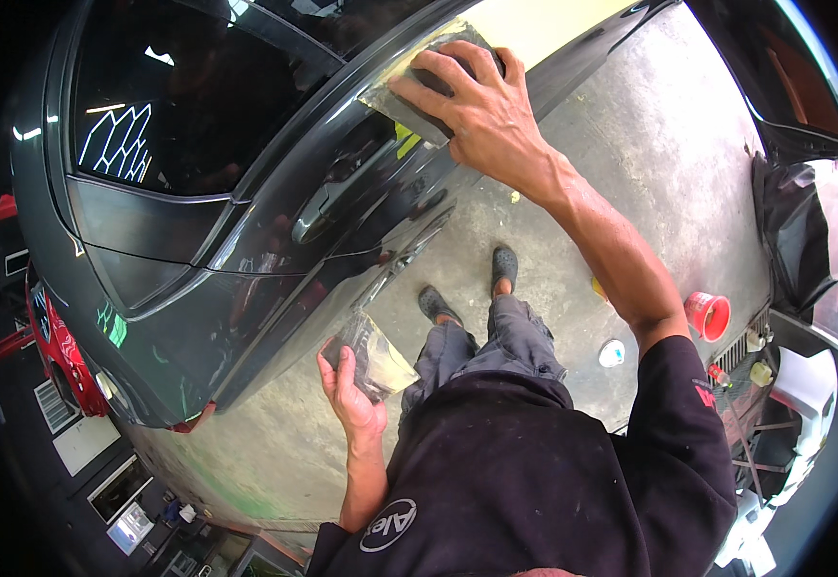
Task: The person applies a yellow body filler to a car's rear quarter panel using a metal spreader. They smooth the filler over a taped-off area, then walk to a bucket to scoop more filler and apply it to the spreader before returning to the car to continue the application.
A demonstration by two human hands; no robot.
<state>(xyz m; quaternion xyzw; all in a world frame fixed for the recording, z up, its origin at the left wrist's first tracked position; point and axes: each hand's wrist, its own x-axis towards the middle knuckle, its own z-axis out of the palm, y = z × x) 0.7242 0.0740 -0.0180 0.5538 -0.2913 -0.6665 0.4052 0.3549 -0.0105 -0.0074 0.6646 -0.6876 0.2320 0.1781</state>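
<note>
Dark flat pad is under my right hand, against the side of the grey car, just beside a pale yellow area of its bodywork. My right fingers spread and bend over the pad's back, the thumb set apart from them. Lower down, my left hand pinches a smeared, yellowish-grey sheet between thumb and fingers, near my leg. On the concrete floor to my right are a red tub and a small white round thing.
</note>
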